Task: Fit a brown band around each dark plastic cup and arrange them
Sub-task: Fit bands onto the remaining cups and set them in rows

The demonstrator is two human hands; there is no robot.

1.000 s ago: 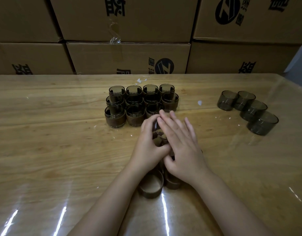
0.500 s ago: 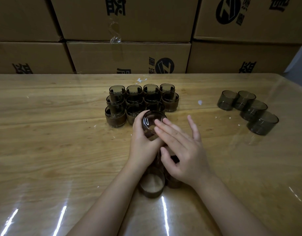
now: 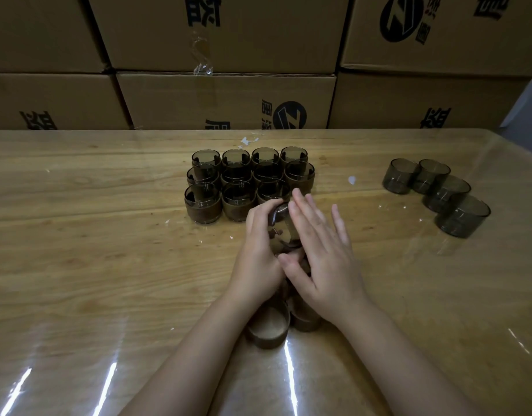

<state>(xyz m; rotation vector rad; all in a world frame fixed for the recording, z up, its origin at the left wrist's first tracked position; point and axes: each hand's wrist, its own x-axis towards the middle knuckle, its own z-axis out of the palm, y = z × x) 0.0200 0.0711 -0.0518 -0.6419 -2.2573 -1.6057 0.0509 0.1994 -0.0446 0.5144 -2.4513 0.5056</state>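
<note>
Brown cardboard boxes [image 3: 228,100] back the glossy wooden desk [image 3: 78,250]. Just before the rows of banded cups [image 3: 237,202], the left hand [image 3: 258,259] grips a tilted dark translucent plastic cup [image 3: 279,226]; the right hand [image 3: 324,259] presses it, fingers straight. Even pressure should seat its brown band squarely.

Both bare forearms reach in from the near edge and converge toward the middle. The left hand [image 3: 258,256] curls its thumb and fingers round a dark plastic cup [image 3: 281,228]. The right hand [image 3: 327,259] sits just right of it, with its fingers straight, slightly spread and pointing far-left, laid flat against the cup. Its thumb stretches left and touches the left hand.
</note>
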